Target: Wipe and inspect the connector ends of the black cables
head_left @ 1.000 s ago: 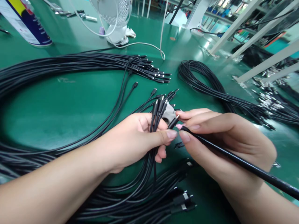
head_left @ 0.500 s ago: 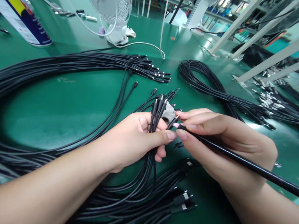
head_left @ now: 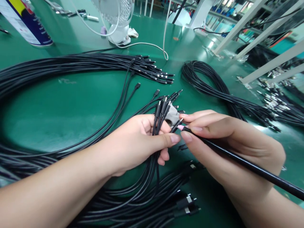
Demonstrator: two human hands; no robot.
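Note:
My left hand (head_left: 142, 139) is closed around several black cables (head_left: 157, 122), their plug ends standing up above the thumb. One cable plug (head_left: 178, 123) leans out to the right, apart from the others, by the tips of thumb and finger. A slim black pencil-like stick with a pink tip (head_left: 228, 152) is pinched between the thumb and fingers of my right hand (head_left: 228, 139). Its pink tip is at or very near the leaning plug; whether they touch I cannot tell. Just behind my fingers shows a grey piece with a round hole (head_left: 173, 115), partly hidden.
More black cables (head_left: 137, 202) lie below my hands, and a long bundle (head_left: 78, 65) curves across the left. A coiled bundle (head_left: 204, 74) is at right. At the back stand a white fan (head_left: 118, 36) and a spray can (head_left: 30, 25). Pale bars (head_left: 239, 28) slant at upper right.
Both hands have shifted very slightly to the right, along with the cables and the pink-tipped stick. Both grips stay the same.

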